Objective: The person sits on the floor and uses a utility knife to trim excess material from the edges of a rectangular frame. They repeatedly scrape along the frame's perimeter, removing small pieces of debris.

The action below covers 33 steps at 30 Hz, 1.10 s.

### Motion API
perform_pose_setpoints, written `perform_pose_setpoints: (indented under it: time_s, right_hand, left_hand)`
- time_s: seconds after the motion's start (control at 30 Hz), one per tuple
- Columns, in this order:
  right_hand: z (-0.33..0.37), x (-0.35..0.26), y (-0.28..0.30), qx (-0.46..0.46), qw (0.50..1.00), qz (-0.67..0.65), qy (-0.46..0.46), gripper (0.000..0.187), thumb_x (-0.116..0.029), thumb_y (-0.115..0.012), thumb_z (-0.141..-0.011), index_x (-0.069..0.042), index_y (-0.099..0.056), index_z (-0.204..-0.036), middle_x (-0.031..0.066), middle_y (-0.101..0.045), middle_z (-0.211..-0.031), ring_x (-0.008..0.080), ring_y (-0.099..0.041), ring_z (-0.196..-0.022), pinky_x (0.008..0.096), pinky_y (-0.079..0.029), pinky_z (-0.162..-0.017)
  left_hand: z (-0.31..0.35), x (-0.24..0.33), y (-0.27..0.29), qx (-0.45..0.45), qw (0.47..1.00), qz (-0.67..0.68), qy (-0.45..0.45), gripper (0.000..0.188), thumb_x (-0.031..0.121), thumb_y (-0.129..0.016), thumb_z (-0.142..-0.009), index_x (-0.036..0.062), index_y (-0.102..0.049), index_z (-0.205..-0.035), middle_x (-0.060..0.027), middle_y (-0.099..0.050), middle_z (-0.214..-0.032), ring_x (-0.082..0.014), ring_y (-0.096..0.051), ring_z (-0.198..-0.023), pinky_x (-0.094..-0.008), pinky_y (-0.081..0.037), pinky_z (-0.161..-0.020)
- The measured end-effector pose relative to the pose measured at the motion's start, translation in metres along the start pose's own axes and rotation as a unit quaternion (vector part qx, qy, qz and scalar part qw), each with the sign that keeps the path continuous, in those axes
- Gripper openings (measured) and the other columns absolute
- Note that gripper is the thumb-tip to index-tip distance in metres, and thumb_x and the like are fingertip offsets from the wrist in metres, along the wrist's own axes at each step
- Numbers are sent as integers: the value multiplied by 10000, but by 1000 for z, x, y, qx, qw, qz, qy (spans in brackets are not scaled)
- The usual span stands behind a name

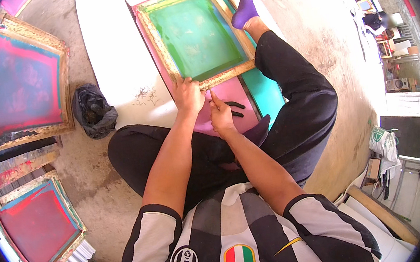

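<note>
A wooden screen-printing frame [234, 72] with green mesh [195, 35] lies before me on the low board. My left hand [189, 95] is closed over its near edge by the left corner, fingers on the wood. Just right of it, my right hand [222, 113] is curled, one finger stretched to the near edge. Whatever it grips is hidden by the fingers. Two black curved handles [237, 104], like those of pliers, stick out beyond this hand above a pink panel [234, 90]; I cannot tell whether they are held.
Small dark scraps [146, 94] are scattered on the white board [115, 54]. A black plastic bag [94, 111] sits on the floor to the left. Beyond it stand a pink-and-blue screen frame [64, 85] and a red one [69, 202]. My purple-socked foot [245, 9] rests beside the green-mesh frame.
</note>
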State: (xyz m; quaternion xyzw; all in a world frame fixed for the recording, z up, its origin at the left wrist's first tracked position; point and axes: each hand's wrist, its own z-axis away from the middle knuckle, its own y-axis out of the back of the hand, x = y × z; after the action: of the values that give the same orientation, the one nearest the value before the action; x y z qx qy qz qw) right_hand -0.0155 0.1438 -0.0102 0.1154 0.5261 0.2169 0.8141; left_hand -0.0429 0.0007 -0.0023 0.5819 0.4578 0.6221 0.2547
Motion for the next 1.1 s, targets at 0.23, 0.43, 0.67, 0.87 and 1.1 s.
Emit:
perform_pose_setpoints:
  time_s: [0.23,0.43,0.67,0.87,1.1]
  right_hand:
    - [-20,50,4,59,972,74,217,444,-161,-539,-1070,-184,-540,-1513,64,-630,-815,166,-583,-649,317,-504,-593]
    - [13,-20,26,-133,948,-228,-180,495,-175,-557,-1070,-280,-492,-1550,-11,-474,-677,89,-434,-499,251,-401,-446]
    - [-14,35,14,-33,989,-94,109,448,-248,-519,-1095,-319,-502,-1537,-16,-472,-693,86,-394,-495,253,-348,-413]
    - [1,-3,33,-171,919,-310,-172,434,-239,-490,-1103,-328,-513,-1528,11,-502,-710,100,-411,-499,256,-343,-414]
    - [-31,52,32,-123,985,-111,45,481,-323,-523,-1093,-348,-439,-1566,13,-518,-735,107,-423,-498,263,-341,-409]
  left_hand:
    - [0,5,5,-20,999,39,17,368,260,-881,-725,77,-811,-1036,-143,-715,-1186,-330,-617,-1153,-422,-483,-1043]
    - [3,-1,10,-33,998,32,32,372,255,-884,-722,78,-810,-1041,-141,-715,-1185,-334,-616,-1152,-426,-494,-1023]
    - [-1,4,6,-34,999,37,17,380,267,-880,-729,80,-809,-1051,-148,-711,-1198,-339,-608,-1181,-428,-474,-1060]
    - [2,-2,3,-18,999,40,19,382,278,-881,-730,77,-808,-1047,-158,-707,-1214,-345,-604,-1198,-429,-458,-1082]
    - [-1,3,3,-14,999,41,-5,402,279,-883,-719,75,-804,-1056,-161,-717,-1167,-343,-616,-1153,-431,-463,-1050]
